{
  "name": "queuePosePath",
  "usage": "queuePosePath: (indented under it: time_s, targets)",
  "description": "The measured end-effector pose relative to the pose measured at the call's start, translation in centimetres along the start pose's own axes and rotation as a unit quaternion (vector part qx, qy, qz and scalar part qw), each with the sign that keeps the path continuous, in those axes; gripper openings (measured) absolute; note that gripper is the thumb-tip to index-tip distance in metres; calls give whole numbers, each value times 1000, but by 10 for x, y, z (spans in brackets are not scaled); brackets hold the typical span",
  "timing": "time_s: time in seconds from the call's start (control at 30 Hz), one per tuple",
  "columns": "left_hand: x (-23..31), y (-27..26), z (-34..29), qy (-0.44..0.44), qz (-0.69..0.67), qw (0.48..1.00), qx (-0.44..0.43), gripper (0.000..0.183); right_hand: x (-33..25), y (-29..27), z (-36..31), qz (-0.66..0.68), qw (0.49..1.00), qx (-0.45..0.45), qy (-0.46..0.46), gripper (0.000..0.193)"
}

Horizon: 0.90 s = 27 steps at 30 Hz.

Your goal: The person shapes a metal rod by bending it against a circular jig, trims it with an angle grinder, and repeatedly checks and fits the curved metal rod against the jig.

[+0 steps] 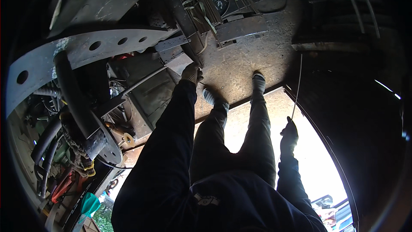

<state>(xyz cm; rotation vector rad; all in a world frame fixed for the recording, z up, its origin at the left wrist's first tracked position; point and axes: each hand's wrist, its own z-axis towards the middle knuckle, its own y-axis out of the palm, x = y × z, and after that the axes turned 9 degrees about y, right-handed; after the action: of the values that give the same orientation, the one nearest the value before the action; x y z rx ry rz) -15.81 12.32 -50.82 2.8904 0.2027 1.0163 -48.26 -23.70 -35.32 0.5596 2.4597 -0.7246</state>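
Observation:
My left hand (192,74), in a knitted glove, is at the end of a dark steel bar beside a box-shaped metal piece (179,63). Its fingers are curled; what lies inside them is hidden. To the right, over the bright doorway, my right hand (289,134) is closed around the lower end of a thin, pale rod or cord (298,81). That line runs up toward a dark horizontal metal bar (330,46). The right hand is dark against the light, so its details are hard to see.
A large curved steel plate with round holes (79,51) crosses the upper left. Below it are hoses (75,99), a ribbed bar (146,78) and cluttered tools. Bundled metal rods (197,4) lie ahead. A raised sill (240,103) runs beneath my legs; a dark panel (360,116) stands right.

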Motion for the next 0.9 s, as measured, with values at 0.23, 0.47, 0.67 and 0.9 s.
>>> queuePosePath:
  time_s: [0.23, 0.47, 0.67, 0.9]
  targets:
    - [-11, 49, -145, 150, 562, 813, -10, 38, -79, -28, -47, 169, 983, -37, -61, 38]
    - [130, 159, -332, 430, 475, 723, -257, 30, -199, -54, -108, 127, 960, -107, -226, 39]
    - [304, 200, -396, 782, 385, 487, -46, 24, -328, -61, -157, -18, 935, -108, -337, 38]
    - [421, 173, -331, 740, 468, 473, 97, 28, -429, -46, -142, -199, 865, -52, -458, 39]
